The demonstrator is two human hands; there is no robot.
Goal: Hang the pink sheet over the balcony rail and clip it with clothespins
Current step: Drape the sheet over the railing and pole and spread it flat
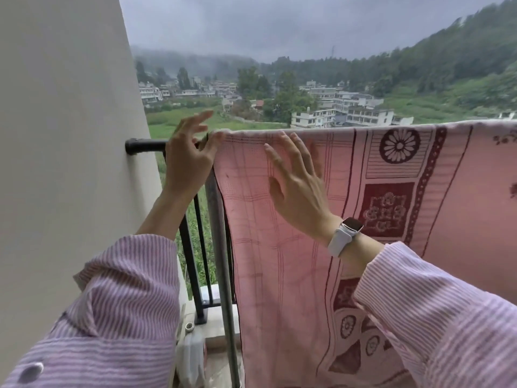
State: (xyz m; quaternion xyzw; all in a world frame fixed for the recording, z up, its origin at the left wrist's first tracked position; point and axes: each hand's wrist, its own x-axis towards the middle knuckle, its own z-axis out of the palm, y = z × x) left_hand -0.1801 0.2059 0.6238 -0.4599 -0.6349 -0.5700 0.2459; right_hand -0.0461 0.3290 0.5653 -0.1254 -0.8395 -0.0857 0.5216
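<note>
The pink sheet, with dark red flower and check patterns, hangs over the black balcony rail and covers it from the middle to the right edge. My left hand is at the sheet's top left corner on the rail. Its thumb and forefinger pinch a small dark clothespin there, and the other fingers are spread upward. My right hand lies flat against the hanging sheet just below the rail, fingers apart, holding nothing.
A white wall stands close on the left, where the rail ends. Black balusters and a grey upright pole run down beside the sheet's left edge. A white plastic container sits on the floor below.
</note>
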